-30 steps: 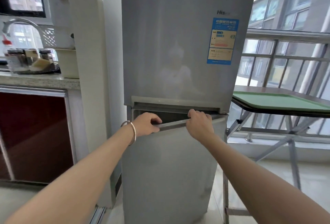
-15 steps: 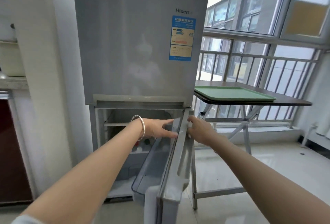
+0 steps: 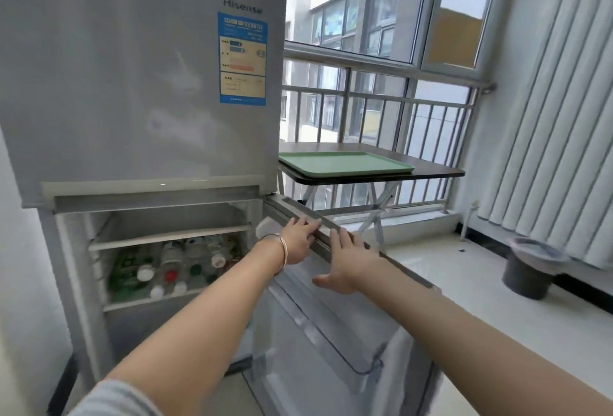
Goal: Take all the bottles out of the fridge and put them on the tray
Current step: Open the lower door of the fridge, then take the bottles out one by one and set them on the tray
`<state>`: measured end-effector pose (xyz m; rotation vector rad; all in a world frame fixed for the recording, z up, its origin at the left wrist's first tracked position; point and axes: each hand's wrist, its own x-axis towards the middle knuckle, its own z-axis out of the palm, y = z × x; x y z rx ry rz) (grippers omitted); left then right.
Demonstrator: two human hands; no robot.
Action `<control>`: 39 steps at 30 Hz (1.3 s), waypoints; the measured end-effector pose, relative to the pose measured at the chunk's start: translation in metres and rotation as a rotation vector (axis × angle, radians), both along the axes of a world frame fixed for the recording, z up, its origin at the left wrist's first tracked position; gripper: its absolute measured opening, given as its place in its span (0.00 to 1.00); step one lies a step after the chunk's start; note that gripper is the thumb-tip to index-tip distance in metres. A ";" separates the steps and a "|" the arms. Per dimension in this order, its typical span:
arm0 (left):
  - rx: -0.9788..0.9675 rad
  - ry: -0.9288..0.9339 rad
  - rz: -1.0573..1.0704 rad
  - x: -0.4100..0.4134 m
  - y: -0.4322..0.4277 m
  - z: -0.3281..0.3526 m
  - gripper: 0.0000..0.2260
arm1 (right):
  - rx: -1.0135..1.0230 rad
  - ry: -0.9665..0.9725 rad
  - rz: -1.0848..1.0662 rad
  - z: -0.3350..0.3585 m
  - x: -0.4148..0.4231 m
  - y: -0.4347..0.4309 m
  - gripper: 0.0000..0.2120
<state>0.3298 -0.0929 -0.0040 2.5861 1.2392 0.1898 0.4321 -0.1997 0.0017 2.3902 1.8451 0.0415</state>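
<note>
The grey fridge (image 3: 132, 83) has its lower door (image 3: 331, 332) swung wide open to the right. Several bottles (image 3: 172, 266) lie on the middle shelf inside, their white, red and green caps facing out. My left hand (image 3: 297, 239), with a bangle on the wrist, rests its fingers on the door's top edge. My right hand (image 3: 348, 259) is spread flat against the same edge, a little nearer to me. Neither hand holds a bottle. The green tray (image 3: 345, 163) lies on a dark folding table (image 3: 438, 171) just right of the fridge, with nothing on it.
The open door stands between me and the table's legs. A window railing (image 3: 381, 97) runs behind the table. A white ribbed radiator (image 3: 547, 116) covers the right wall, with a dark bin (image 3: 530, 269) on the floor below it.
The lower door went from just cracked to fully open on the right. Both hands followed its top edge. The view turned right, and the bottles came into sight.
</note>
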 end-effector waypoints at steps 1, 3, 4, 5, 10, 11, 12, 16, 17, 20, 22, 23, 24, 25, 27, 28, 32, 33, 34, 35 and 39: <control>0.019 0.015 0.004 0.005 0.000 -0.002 0.25 | 0.030 -0.048 0.001 -0.004 0.007 -0.001 0.51; 0.035 0.045 0.016 0.016 0.001 -0.006 0.26 | 0.075 -0.111 0.023 -0.009 0.023 -0.004 0.51; 0.033 0.052 0.022 0.020 0.001 -0.006 0.26 | 0.091 -0.133 0.036 -0.011 0.030 -0.004 0.51; 0.035 0.055 0.024 0.023 0.001 -0.007 0.26 | 0.106 -0.152 0.044 -0.012 0.036 -0.003 0.51; 0.028 0.030 0.034 0.034 0.006 -0.011 0.26 | 0.139 -0.188 0.072 -0.016 0.053 0.001 0.49; 0.026 0.029 0.031 0.034 0.007 -0.011 0.27 | 0.136 -0.188 0.079 -0.017 0.055 0.002 0.49; 0.015 0.022 0.028 0.034 0.006 -0.010 0.28 | 0.124 -0.174 0.077 -0.017 0.056 0.002 0.48; 0.166 -0.181 0.100 0.020 0.002 -0.007 0.30 | 0.263 -0.080 0.128 -0.003 0.048 0.002 0.39; 0.258 -0.258 0.170 0.010 0.002 -0.007 0.28 | 0.402 -0.076 0.197 0.000 0.040 0.004 0.31; 0.317 -0.400 0.322 -0.030 0.012 -0.003 0.19 | 0.680 0.012 0.331 0.006 0.007 0.020 0.12; 0.250 -0.366 0.397 -0.064 0.025 -0.008 0.16 | 0.611 0.072 0.376 -0.002 -0.021 0.040 0.11; 0.224 -0.348 0.430 -0.079 0.030 -0.012 0.16 | 0.574 0.083 0.394 -0.008 -0.033 0.051 0.12; 0.211 -0.336 0.459 -0.095 0.034 -0.018 0.15 | 0.547 0.086 0.413 -0.016 -0.046 0.063 0.13; 0.200 -0.321 0.475 -0.112 0.038 -0.024 0.15 | 0.526 0.089 0.424 -0.024 -0.061 0.073 0.14; 0.181 -0.266 0.494 -0.139 0.047 -0.040 0.14 | 0.475 0.112 0.438 -0.042 -0.087 0.093 0.14; 0.167 -0.231 0.492 -0.151 0.053 -0.048 0.13 | 0.443 0.131 0.440 -0.050 -0.099 0.102 0.14; 0.066 -0.147 0.491 -0.189 0.086 -0.076 0.14 | 0.351 0.214 0.443 -0.085 -0.139 0.143 0.13; 0.041 -0.130 0.489 -0.195 0.097 -0.083 0.14 | 0.329 0.242 0.436 -0.093 -0.146 0.155 0.13; 0.033 -0.116 0.493 -0.201 0.110 -0.090 0.14 | 0.299 0.267 0.423 -0.102 -0.153 0.169 0.15; 0.038 -0.109 0.499 -0.205 0.123 -0.096 0.14 | 0.261 0.294 0.398 -0.110 -0.157 0.182 0.16; 0.015 -0.066 0.471 -0.216 0.169 -0.122 0.14 | 0.168 0.429 0.240 -0.135 -0.168 0.229 0.19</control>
